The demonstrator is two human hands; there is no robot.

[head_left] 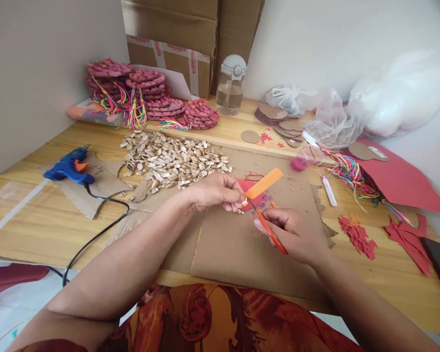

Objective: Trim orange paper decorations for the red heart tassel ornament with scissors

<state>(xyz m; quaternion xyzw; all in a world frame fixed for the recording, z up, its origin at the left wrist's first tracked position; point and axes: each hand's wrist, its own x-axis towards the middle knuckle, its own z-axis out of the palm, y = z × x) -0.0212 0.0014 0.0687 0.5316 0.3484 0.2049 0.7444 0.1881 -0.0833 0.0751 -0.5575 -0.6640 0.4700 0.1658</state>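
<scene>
My left hand [223, 191] pinches the lower end of an orange paper strip [266, 183], which slants up to the right. In my right hand [289, 232] are scissors [271, 231] with orange-red handles, their blades pointing up-left at the held end of the strip. My fingers hide how far the blades are apart. Below the hands lies a red paper piece [248, 187] with small purple bits near it, on a brown cardboard sheet [234, 254]. A small pale bit shows at my left fingertips, too small to name.
Peanut shells [176, 161] are heaped behind my left hand. A blue glue gun [69, 166] lies left, its cord running off the edge. Pink shell-covered discs [110, 80] and a water bottle [230, 88] stand at the back. Red paper cuttings [358, 237] and coloured cords [352, 168] lie right.
</scene>
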